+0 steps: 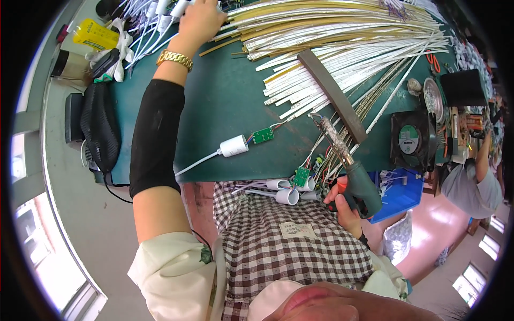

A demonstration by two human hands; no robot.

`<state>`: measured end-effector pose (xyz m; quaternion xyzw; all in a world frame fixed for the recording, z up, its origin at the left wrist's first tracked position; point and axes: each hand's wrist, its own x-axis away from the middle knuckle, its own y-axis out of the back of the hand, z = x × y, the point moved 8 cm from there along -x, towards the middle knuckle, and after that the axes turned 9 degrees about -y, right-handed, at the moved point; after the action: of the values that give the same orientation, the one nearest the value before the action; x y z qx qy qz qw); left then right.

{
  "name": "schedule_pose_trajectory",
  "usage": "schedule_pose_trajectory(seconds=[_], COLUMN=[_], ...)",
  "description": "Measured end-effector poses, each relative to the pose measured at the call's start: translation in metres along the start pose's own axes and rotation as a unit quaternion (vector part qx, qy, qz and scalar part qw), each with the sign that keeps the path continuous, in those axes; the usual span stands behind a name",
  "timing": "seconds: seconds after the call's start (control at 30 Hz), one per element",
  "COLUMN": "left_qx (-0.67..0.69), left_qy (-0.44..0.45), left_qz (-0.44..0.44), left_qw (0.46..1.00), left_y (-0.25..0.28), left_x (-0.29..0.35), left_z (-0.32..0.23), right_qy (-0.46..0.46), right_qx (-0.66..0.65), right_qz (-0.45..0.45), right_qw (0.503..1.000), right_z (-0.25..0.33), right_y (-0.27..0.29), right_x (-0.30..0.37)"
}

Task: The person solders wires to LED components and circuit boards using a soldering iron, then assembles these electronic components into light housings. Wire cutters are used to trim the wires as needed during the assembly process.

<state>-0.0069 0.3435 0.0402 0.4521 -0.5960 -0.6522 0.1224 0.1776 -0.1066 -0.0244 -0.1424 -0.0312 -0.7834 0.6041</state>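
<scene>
My left hand point(202, 22) reaches to the far edge of view, beside a pile of white plastic caps point(163, 22) with white cables. Its fingertips are cut off by the frame, so its grip is hidden. In front of my apron, my right hand point(345, 209) is wrapped round the dark green handle of a soldering gun point(338, 143), whose metal barrel points up and left. Between the hands, a white cap point(234, 145) on a cable lies wired to a small green circuit board point(263, 136). Another green board point(302, 176) sits among several white caps point(287, 197) at the near edge.
Long LED strips point(305, 88) cover the far side of the green table point(214, 107), a brown bar point(333, 96) across them. A black fan point(412, 140) and metal dish point(432, 99) stand right; a blue bin point(401, 195) sits below. At left are a yellow bottle point(96, 35) and black mesh item point(100, 128).
</scene>
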Motion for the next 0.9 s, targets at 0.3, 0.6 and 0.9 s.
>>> schedule_pose_trajectory(seconds=[0.3,0.6,0.9], left_qx=[0.103,0.041,0.116], left_qy=[-0.066,-0.223,-0.197], left_qz=[-0.102,0.102,0.139], left_qw=[0.987,0.969,0.963], left_y=[0.066,0.081,0.056], left_x=[0.045,0.169,0.162], left_z=[-0.013,-0.098,-0.130], right_qy=[-0.020,0.013,0.003], right_qx=[-0.008,-0.018,-0.012], right_qz=[-0.027,0.019,0.019], right_qw=[0.999,1.000,1.000], right_z=[0.001,-0.006,-0.014], right_y=[0.004,0.002,0.002], right_x=[0.002,0.003,0.007])
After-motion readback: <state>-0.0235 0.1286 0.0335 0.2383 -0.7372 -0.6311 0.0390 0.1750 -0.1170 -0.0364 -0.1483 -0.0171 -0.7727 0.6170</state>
